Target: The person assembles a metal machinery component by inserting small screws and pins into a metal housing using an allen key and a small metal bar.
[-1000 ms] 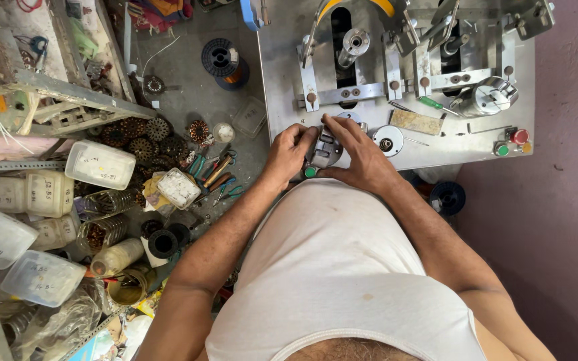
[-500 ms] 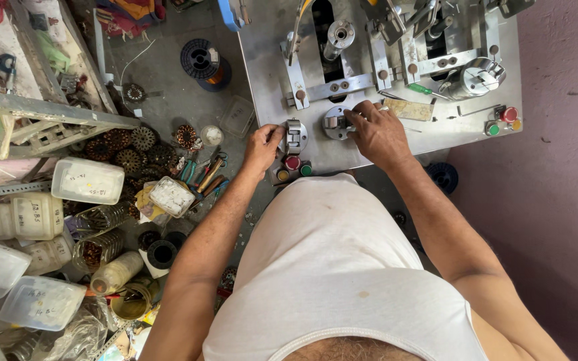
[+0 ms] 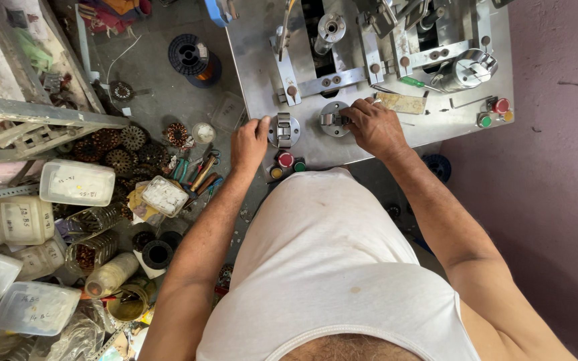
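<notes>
Round metal fixture (image 3: pixel 283 129) sits at the near edge of a steel machine plate (image 3: pixel 262 60), left hand (image 3: pixel 251 142) resting loosely open against it. Right hand (image 3: pixel 372 125) pinches a second fixture (image 3: pixel 331 119) alongside. Neither fixture looks loaded yet.

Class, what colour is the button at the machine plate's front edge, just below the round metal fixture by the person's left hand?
Red button, clearest in the head view.

Two round fixtures (image 3: pixel 284 130) (image 3: pixel 334 119) lie side by side at frame centre on the worktop (image 3: pixel 262 60); plastic containers (image 3: pixel 77 182) crowd the floor (image 3: pixel 155 87) at lower left
</notes>
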